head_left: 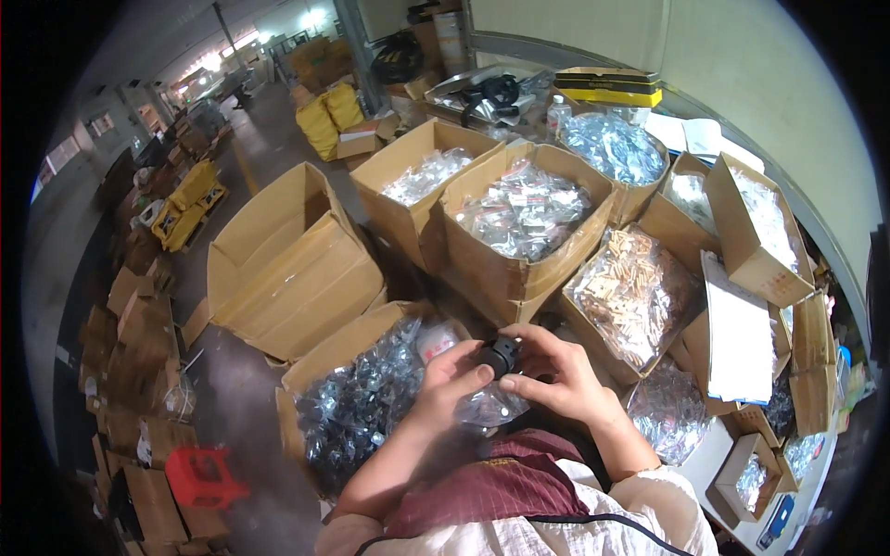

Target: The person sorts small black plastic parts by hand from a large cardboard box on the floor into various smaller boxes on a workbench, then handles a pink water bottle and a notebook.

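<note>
Ahead, carton edges [526, 270] crowd the hands' [567, 378] black part [499, 358].

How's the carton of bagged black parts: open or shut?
Open: the carton has its top uncovered, bagged black parts showing inside.

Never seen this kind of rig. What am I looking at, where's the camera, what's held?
No machine: a person's bare left hand and bare right hand. The single picture comes from a wide fisheye camera worn on their head, looking down, so straight edges bend near the rim. Both hands hold a small round black part. To their left, an open brown cardboard box contains clear-bagged dark parts; small copper-coloured cylinders sit boxed at right. A white table at lower right carries a small open cardboard box.
</note>
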A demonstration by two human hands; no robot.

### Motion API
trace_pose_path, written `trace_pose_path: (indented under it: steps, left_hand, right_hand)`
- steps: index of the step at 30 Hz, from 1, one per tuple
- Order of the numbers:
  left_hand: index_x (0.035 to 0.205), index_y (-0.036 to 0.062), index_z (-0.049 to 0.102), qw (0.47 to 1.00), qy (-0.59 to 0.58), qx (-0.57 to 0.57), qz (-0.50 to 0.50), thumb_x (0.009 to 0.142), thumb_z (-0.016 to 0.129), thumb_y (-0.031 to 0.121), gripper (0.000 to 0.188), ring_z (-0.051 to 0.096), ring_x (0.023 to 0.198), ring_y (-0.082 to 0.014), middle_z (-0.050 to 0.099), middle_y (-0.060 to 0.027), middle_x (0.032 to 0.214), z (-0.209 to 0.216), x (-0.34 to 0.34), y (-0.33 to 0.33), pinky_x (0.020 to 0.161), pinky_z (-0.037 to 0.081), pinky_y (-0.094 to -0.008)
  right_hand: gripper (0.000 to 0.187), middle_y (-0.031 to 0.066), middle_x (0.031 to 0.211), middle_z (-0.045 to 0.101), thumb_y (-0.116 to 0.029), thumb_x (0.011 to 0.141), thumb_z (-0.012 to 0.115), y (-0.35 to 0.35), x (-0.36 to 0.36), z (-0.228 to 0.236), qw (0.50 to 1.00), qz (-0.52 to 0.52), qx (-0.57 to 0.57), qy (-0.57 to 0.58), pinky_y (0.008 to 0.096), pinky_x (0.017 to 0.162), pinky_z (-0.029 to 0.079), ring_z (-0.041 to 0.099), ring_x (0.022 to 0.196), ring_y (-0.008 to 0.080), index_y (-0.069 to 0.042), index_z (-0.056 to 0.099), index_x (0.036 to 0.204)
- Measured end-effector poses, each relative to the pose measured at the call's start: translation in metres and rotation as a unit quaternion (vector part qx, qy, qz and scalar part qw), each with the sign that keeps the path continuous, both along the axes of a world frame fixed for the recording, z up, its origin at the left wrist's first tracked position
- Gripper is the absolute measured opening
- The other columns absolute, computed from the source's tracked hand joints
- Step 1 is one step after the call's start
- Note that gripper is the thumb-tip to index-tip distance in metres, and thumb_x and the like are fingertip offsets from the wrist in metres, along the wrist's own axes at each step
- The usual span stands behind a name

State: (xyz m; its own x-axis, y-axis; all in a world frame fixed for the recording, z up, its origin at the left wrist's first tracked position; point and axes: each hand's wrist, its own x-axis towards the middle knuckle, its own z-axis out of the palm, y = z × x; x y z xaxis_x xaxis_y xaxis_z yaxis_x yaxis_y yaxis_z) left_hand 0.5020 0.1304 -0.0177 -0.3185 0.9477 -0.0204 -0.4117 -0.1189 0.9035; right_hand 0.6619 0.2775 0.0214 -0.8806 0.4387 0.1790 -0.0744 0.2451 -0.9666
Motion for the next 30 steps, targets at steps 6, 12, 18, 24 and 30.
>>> trace_pose_path:
  steps: [6,12,18,24,30]
  left_hand:
    - [0.119,-0.0078,0.064,0.991,-0.020,0.016,-0.128,0.092,0.072,0.023,0.041,0.065,0.102,-0.0162,0.071,-0.0113,0.110,0.004,-0.007,-0.008,0.095,0.048,-0.0289]
    - [0.118,-0.0094,0.063,0.989,0.019,0.005,-0.147,0.092,0.073,0.023,0.042,0.065,0.104,-0.0177,0.071,-0.0138,0.111,0.002,-0.006,-0.008,0.096,0.048,-0.0300]
    - [0.116,-0.0089,0.064,0.992,0.040,0.031,-0.120,0.092,0.072,0.018,0.037,0.064,0.100,-0.0146,0.070,-0.0105,0.109,0.002,-0.003,-0.007,0.093,0.048,-0.0279]
    - [0.114,-0.0080,0.067,0.986,0.134,0.003,-0.098,0.089,0.076,0.014,0.034,0.061,0.093,-0.0094,0.069,-0.0042,0.102,-0.005,-0.001,-0.012,0.083,0.049,-0.0235]
    - [0.108,-0.0074,0.069,0.968,0.241,0.003,-0.067,0.088,0.076,0.015,0.030,0.061,0.087,-0.0089,0.070,-0.0052,0.094,-0.008,0.001,-0.016,0.077,0.049,-0.0244]
  right_hand:
    - [0.037,0.0063,0.090,0.067,-0.019,0.101,0.062,0.008,0.011,-0.009,0.966,0.143,-0.214,0.008,0.0244,0.061,0.051,0.061,0.067,0.0100,0.002,0.059,0.132]
    - [0.037,0.0033,0.081,0.063,-0.034,0.104,0.057,-0.003,0.003,-0.014,0.943,0.128,-0.308,0.011,0.0195,0.049,0.044,0.057,0.061,0.0057,0.000,0.063,0.116]
    - [0.040,0.0037,0.088,0.066,-0.037,0.103,0.057,-0.002,0.003,-0.015,0.930,0.094,-0.355,0.006,0.0183,0.049,0.043,0.059,0.064,0.0060,0.000,0.065,0.116]
    - [0.037,0.0006,0.090,0.065,-0.034,0.100,0.059,0.000,0.005,-0.023,0.957,0.120,-0.265,-0.018,0.0181,0.054,0.041,0.056,0.070,0.0041,-0.002,0.067,0.116]
    - [0.031,-0.0021,0.092,0.065,-0.026,0.096,0.062,0.000,0.003,-0.036,0.954,0.122,-0.274,0.000,0.0178,0.059,0.040,0.054,0.074,0.0038,-0.004,0.069,0.116]
